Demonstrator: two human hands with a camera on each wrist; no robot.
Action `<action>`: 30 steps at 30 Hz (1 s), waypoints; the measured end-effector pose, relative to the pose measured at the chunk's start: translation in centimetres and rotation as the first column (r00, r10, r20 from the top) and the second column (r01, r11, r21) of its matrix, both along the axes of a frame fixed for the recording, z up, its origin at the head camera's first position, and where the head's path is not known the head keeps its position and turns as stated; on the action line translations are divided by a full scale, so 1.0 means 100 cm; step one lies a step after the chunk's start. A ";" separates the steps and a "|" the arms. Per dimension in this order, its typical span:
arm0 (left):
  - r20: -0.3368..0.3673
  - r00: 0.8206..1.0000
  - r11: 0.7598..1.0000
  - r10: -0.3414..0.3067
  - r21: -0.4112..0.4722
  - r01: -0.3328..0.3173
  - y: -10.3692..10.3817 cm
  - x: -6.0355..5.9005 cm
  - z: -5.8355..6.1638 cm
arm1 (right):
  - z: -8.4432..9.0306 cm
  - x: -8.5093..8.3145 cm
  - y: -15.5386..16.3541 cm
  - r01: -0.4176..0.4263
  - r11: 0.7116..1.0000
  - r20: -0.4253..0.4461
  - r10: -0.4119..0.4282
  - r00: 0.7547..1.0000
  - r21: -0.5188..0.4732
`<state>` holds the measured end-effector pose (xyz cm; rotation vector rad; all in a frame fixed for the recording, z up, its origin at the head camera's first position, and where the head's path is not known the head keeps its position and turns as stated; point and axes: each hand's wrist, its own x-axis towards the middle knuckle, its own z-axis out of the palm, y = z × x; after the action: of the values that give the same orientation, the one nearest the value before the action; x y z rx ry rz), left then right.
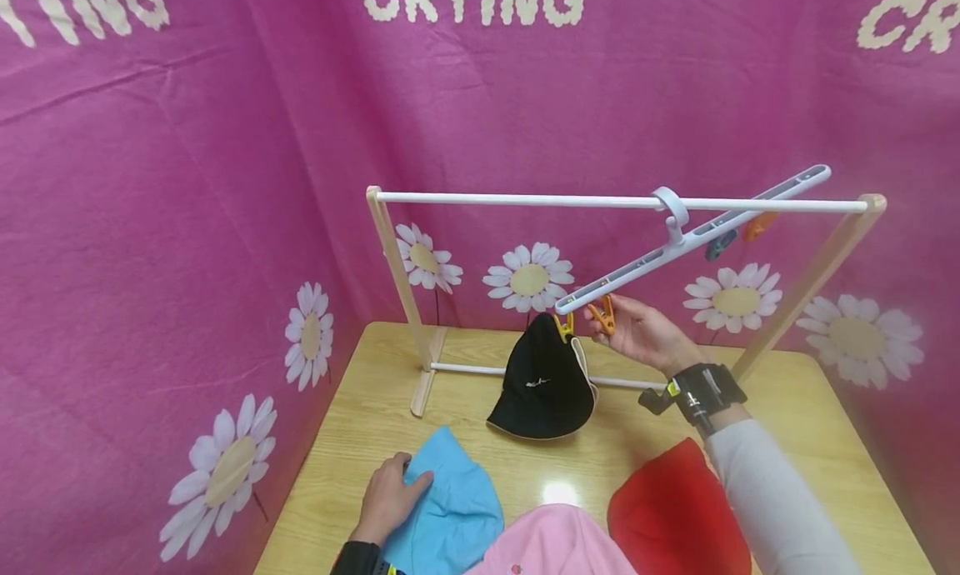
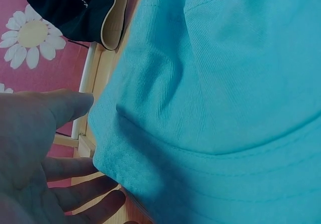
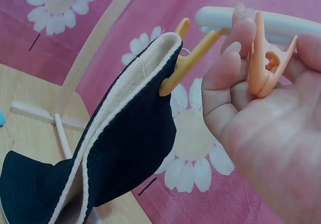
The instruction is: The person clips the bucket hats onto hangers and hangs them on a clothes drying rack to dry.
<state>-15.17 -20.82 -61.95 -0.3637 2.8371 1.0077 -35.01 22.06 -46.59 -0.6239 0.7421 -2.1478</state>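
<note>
While the black hat (image 1: 536, 383) hangs from a yellow clip (image 3: 193, 60), the right hand (image 1: 652, 335) is up just beside it. Its grip pinches an orange clip (image 3: 258, 71) with the thumb and fingers. That orange clip is at the low end of the pale hanger (image 1: 637, 266), next to the yellow clip. The yellow clip bites the edge of the black hat, which has a cream inside and a bit of white writing.

The hanger is tilted, with one end low and the other end high. Its hook (image 1: 675, 204) goes over the white top bar (image 1: 487, 199) of a wooden stand (image 1: 401, 283). Near the high end hang a gray clip (image 1: 722, 246) and a second orange clip (image 1: 759, 225).

Down low, the left hand (image 1: 388, 496) is at the brim of the blue hat (image 1: 459, 508). Its grip is loose, with the thumb and fingers spread apart at the edge of the cloth. The blue hat lies on the wooden surface (image 1: 352, 408) in front of the stand. A pink hat (image 1: 558, 546) lies between it and a red hat (image 1: 675, 508), and the bottom of the pink one is cut off from view. Big white daisies (image 1: 528, 279) cover the bright pink cloth (image 1: 187, 183) behind.
</note>
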 end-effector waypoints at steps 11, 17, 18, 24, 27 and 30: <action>-0.008 1.000 0.999 -0.021 -0.026 0.021 0.002 -0.004 0.004 | 0.002 0.000 0.001 0.035 0.998 -0.143 -0.026 0.989 0.061; -0.016 1.000 0.997 -0.005 -0.073 0.004 0.007 -0.007 0.001 | 0.007 0.002 0.000 0.122 0.978 -0.181 -0.091 0.979 0.168; -0.017 1.000 0.997 0.001 -0.083 -0.002 0.007 -0.008 0.001 | 0.007 0.002 0.000 0.138 0.972 -0.184 -0.103 0.978 0.188; -0.020 1.000 0.992 0.017 -0.124 -0.019 0.009 -0.010 -0.004 | 0.008 0.002 0.000 0.196 0.949 -0.167 -0.158 0.973 0.247; -0.019 1.000 0.991 0.023 -0.129 -0.025 0.010 -0.010 -0.004 | 0.007 0.002 0.000 0.196 0.952 -0.161 -0.161 0.974 0.235; -0.020 1.000 0.991 0.023 -0.133 -0.025 0.011 -0.010 -0.005 | 0.006 0.001 -0.001 0.191 0.959 -0.165 -0.158 0.974 0.210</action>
<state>-16.16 -19.72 -62.40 -0.4036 2.9319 0.8325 -34.93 21.95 -45.96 -0.6189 1.1423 -2.1509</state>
